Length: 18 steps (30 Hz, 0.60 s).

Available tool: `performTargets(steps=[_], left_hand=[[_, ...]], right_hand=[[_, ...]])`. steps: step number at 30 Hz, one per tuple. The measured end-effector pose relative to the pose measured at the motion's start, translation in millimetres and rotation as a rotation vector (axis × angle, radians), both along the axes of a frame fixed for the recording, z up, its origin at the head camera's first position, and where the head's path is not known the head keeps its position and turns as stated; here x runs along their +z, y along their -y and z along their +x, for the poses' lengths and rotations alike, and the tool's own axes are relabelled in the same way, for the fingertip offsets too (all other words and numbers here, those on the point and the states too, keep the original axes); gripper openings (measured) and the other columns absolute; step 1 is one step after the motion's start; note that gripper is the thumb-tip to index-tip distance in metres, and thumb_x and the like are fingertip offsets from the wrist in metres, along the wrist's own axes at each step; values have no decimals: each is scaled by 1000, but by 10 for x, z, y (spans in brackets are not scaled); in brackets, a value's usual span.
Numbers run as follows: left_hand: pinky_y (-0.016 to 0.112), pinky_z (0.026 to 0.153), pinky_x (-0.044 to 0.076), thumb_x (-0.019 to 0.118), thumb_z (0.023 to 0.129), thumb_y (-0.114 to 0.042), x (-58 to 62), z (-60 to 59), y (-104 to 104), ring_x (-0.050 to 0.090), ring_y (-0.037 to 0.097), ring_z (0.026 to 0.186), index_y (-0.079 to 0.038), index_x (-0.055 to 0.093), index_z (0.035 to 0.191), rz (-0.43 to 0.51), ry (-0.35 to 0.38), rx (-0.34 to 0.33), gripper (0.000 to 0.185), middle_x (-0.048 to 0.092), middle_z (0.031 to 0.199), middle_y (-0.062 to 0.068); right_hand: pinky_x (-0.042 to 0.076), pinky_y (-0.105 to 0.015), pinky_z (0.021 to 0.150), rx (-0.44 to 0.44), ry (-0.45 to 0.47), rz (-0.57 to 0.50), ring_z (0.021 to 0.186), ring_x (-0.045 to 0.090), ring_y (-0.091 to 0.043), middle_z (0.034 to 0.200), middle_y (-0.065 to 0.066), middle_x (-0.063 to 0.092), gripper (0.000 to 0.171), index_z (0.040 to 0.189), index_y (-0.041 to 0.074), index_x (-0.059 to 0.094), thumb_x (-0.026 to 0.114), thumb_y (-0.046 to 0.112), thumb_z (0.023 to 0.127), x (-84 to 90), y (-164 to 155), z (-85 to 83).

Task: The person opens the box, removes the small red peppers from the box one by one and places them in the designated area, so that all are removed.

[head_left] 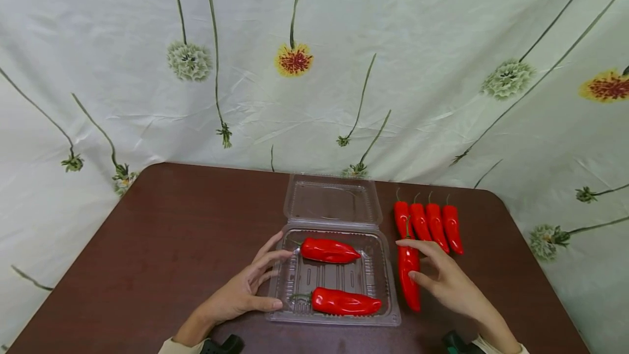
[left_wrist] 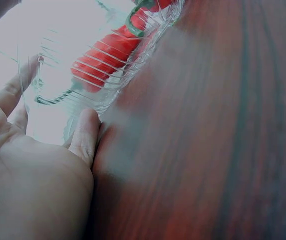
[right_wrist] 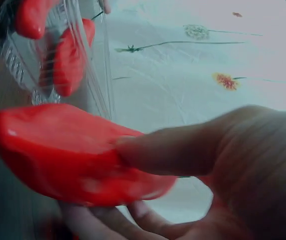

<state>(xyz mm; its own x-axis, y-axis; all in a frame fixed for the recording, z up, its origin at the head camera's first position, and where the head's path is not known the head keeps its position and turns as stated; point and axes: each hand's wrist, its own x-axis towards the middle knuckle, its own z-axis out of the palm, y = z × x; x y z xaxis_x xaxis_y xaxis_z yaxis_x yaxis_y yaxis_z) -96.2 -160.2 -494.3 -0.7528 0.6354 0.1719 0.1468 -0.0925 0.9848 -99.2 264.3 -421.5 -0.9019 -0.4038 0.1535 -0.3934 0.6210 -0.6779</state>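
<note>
A clear plastic clamshell box (head_left: 335,273) stands with its lid (head_left: 333,199) folded back. Two red chili peppers lie across its base: one pepper (head_left: 329,250) towards the back and another pepper (head_left: 346,301) near the front. My left hand (head_left: 244,287) touches the box's left side, its fingers spread and fairly straight, the thumb at the front corner. To the right of the box, my right hand (head_left: 444,277) pinches a third red pepper (head_left: 409,275) between thumb and fingers. In the right wrist view, this held pepper (right_wrist: 67,152) shows fingers beneath it.
Several more red peppers (head_left: 434,225) lie in a row at the back right of the dark brown table (head_left: 187,223). A white floral cloth (head_left: 245,86) hangs behind the table. The box lid reaches close to the table's back edge.
</note>
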Motion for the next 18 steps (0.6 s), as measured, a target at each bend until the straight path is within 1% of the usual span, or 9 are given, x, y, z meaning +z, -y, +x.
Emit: performTargets(steps=[2, 4, 6, 9, 13, 18], left_hand=[[21, 109, 33, 69, 90, 5, -3, -5, -1, 18, 9, 152, -1, 29, 154, 4, -5, -5, 76, -13, 169, 2], [21, 109, 33, 69, 89, 6, -6, -8, 0, 18, 8, 152, 0, 29, 154, 12, -5, -10, 76, -14, 168, 2], [21, 110, 33, 69, 89, 7, -12, -13, -1, 19, 8, 151, 1, 29, 154, 19, -10, -12, 77, -14, 168, 3], [20, 110, 33, 69, 88, 8, -22, -18, 0, 20, 9, 151, 2, 29, 154, 24, -15, -9, 77, -13, 169, 3], [20, 110, 33, 69, 88, 7, -34, -23, 0, 18, 11, 152, 1, 29, 154, 22, -16, -10, 77, -13, 169, 2], [20, 109, 34, 68, 89, 7, -35, -27, -2, 21, 2, 150, 2, 29, 154, 25, -10, -14, 76, -14, 168, 3]], right_hand=[[53, -31, 91, 11, 31, 33, 117, 49, -7, 135, 1, 55, 68, 139, 27, 53, 75, -3, 83, -15, -25, -6], [53, -32, 90, 23, 70, 56, 118, 50, -15, 135, -1, 55, 65, 138, 27, 53, 76, 1, 84, -26, -51, -13], [52, -34, 89, 41, 113, 63, 120, 50, -24, 135, -5, 54, 62, 138, 26, 52, 76, 4, 85, -33, -77, -23], [52, -35, 88, 69, 167, 61, 119, 49, -30, 134, -9, 53, 59, 138, 23, 50, 76, 8, 87, -41, -114, -48], [51, -34, 85, 91, 232, 53, 115, 48, -29, 132, -9, 53, 57, 137, 23, 50, 75, 10, 88, -66, -162, -75], [52, -28, 77, 122, 289, 31, 103, 52, -24, 124, -8, 56, 54, 137, 21, 50, 73, 10, 90, -95, -211, -108]])
